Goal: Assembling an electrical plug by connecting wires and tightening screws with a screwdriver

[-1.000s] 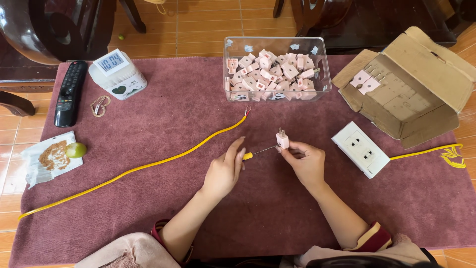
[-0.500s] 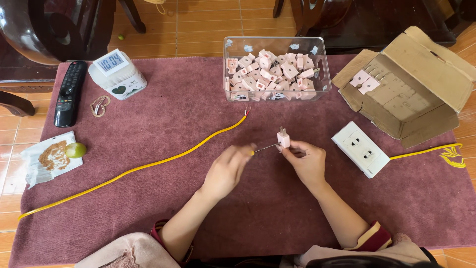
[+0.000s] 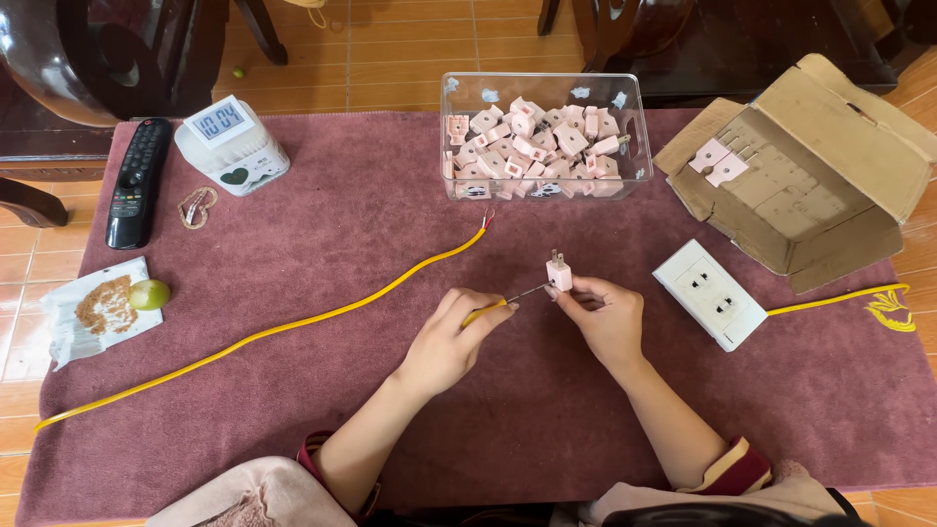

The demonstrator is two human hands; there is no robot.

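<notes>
My right hand (image 3: 605,317) pinches a small pink plug (image 3: 559,272) with its two metal prongs pointing up and away from me. My left hand (image 3: 449,337) grips a thin screwdriver (image 3: 508,301) with a yellow handle. Its metal tip touches the plug's left side. Both hands hover over the maroon cloth (image 3: 322,244), near its middle. A long yellow wire (image 3: 293,327) lies on the cloth left of my hands, its bare end near the bin.
A clear bin (image 3: 543,137) full of pink plugs stands at the back. An open cardboard box (image 3: 800,166) holds more at right. A white wall socket (image 3: 710,294) with a yellow lead lies beside my right hand. A remote (image 3: 137,181), timer (image 3: 232,146) and snack packet (image 3: 98,312) sit left.
My left hand has closed more tightly round the screwdriver and turned a little. The plug and my right hand have stayed in place.
</notes>
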